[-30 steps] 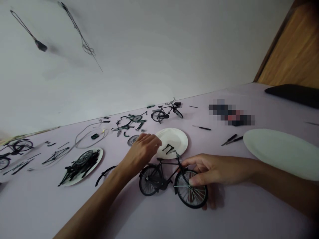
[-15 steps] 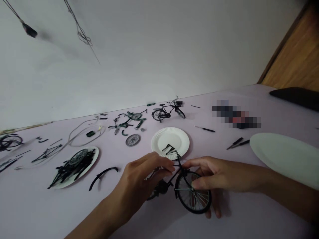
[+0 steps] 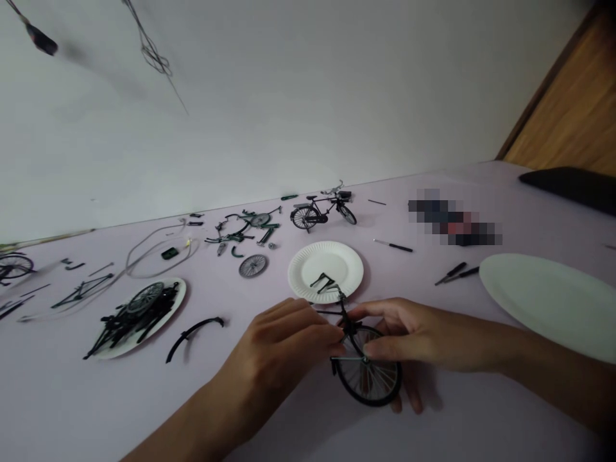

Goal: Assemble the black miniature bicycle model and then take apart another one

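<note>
A small black model bicycle (image 3: pixel 364 375) stands on the pale table in front of me. My right hand (image 3: pixel 409 337) is closed around its front wheel and fork, thumb on the near side. My left hand (image 3: pixel 283 346) covers the frame and rear wheel, with its fingers pinched at the frame near the head tube. Just behind them lies a small paper plate (image 3: pixel 344 263) with a few black parts on it.
A plate of black parts (image 3: pixel 178 298) and a loose black mudguard (image 3: pixel 192 330) lie to the left. Behind are a loose wheel (image 3: pixel 253 265), a green half-built model (image 3: pixel 243 231), a finished model bicycle (image 3: pixel 320 210), screwdrivers (image 3: pixel 455 273) and a large white plate (image 3: pixel 548 301).
My left hand came back from the small plate and closed on the bicycle's frame, hiding the rear wheel. The right hand kept its hold on the front wheel.
</note>
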### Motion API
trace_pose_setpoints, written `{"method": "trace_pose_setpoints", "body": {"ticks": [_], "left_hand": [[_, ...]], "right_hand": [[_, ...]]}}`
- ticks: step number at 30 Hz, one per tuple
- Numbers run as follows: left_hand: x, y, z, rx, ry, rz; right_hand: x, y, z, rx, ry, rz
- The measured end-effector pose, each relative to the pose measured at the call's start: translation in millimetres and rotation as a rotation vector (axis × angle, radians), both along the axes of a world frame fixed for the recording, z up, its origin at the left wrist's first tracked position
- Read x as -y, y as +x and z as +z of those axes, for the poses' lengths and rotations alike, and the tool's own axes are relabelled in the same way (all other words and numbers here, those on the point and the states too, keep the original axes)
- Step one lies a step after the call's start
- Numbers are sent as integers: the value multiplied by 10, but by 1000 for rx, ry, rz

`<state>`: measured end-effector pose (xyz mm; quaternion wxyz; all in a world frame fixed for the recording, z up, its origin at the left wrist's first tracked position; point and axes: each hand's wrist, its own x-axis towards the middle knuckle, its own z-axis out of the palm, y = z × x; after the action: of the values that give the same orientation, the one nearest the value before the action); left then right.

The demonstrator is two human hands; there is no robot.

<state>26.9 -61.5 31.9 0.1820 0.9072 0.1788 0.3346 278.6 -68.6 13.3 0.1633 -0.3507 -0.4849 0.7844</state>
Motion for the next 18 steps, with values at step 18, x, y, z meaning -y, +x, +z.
{"method": "trace_pose_setpoints", "body": {"ticks": [18], "left_hand": [[41, 78, 17, -102, -25, 53]], "right_hand": [[32, -18, 18, 35, 44, -40]]}}
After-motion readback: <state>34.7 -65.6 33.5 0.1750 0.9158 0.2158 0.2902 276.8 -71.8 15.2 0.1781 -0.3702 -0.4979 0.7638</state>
